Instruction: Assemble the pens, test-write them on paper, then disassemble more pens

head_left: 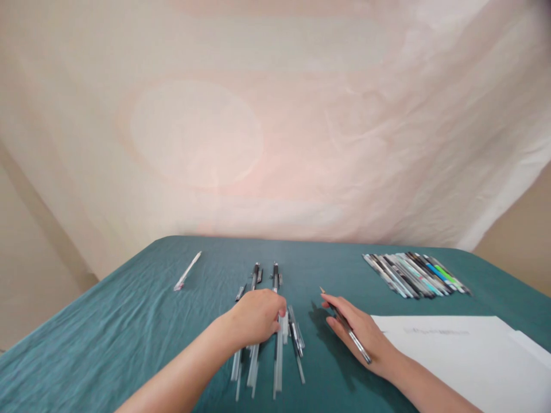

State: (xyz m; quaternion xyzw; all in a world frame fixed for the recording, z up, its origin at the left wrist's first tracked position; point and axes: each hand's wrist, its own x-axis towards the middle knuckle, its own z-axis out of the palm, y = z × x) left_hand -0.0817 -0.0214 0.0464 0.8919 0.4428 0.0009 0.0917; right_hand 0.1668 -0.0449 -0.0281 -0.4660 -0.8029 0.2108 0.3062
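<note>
Right hand (pixel 371 337): closed, thumb and fingers pinching one pen (pixel 356 342) toward its tip; barrel slanting back over the hand, tip pointing away and leftward, held above the cloth (pixel 340 264), left of the paper (pixel 439 361).

Left hand (pixel 256 315): fingers curled low over the clear tubes (pixel 279 361); whether it has hold of any, we cannot tell.

Pen, handling: we judge it light, stiff, smooth enough to slip or roll; best taken by the front of the barrel, clear of the point.

Tubes, handling: we judge them lighter, thin, slick, apt to scatter; best lifted singly at mid-length.

Also listed: white pen (pixel 188 271), far left; pen row (pixel 415 275), laid side by side beyond the paper.
</note>
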